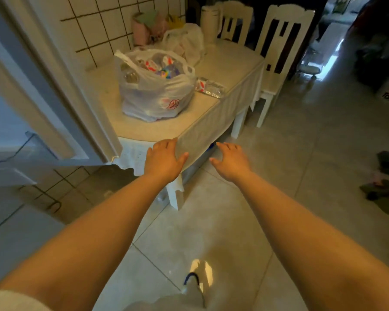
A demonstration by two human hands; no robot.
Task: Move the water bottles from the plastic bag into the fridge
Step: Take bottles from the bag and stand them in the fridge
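We are reaching forward with both arms, and both hands are empty with the fingers spread and relaxed. Our left hand (164, 157) is hovering at the near corner of the table (231, 63), and we cannot tell if it is touching the edge. Our right hand (230, 159) is hanging beside it, over the floor and in front of the cloth that is falling down the table's side.

We are judging that we are at the step of approaching the bag to take a bottle out; nothing is being carried now. The next move is asking us to go closer, bring the hands over the table edge, and put them into the open mouth of the bag, perhaps one hand holding the thin plastic aside while the other is closing around a bottle.

The plastic bag (157, 95) is sitting on the table, further in from the corner and near the tiled wall. It is white, half transparent and bulging, with the handles standing up and the mouth open. Inside, the water bottles (157, 63) are showing as clear shapes with red and white labels, lying crowded together. Just beside the bag, to its right, one loose bottle (210, 87) is lying on its side.

At our left, the fridge door (43, 90) is standing open.
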